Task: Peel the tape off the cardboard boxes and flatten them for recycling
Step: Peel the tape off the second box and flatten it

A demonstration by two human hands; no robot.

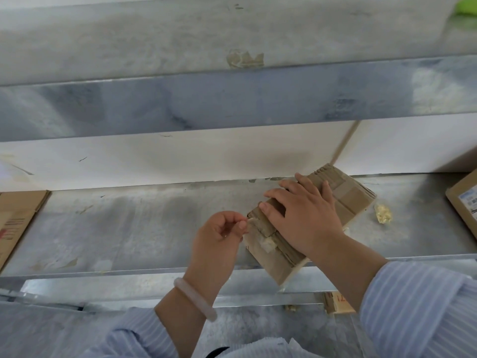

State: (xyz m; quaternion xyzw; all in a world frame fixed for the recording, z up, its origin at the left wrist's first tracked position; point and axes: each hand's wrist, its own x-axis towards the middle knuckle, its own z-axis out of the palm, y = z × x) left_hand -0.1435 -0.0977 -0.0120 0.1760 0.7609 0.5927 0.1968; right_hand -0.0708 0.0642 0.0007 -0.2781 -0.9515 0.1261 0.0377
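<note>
A small flattened brown cardboard box (pixel 346 200) lies slanted on the metal table (pixel 129 228), its near corner over the front edge. My right hand (pixel 302 215) presses flat on top of it, fingers spread. My left hand (pixel 219 236), with a pale bangle on the wrist, pinches the end of a clear tape strip (pixel 265 242) at the box's left end between thumb and forefinger. Part of the box is hidden under my right hand.
A crumpled wad of peeled tape (pixel 383 217) lies right of the box. A flat cardboard sheet (pixel 15 218) sits at the left edge and a labelled box (pixel 464 202) at the right edge. A metal shelf (pixel 232 104) runs above the table. Cardboard scraps (pixel 335 302) lie below.
</note>
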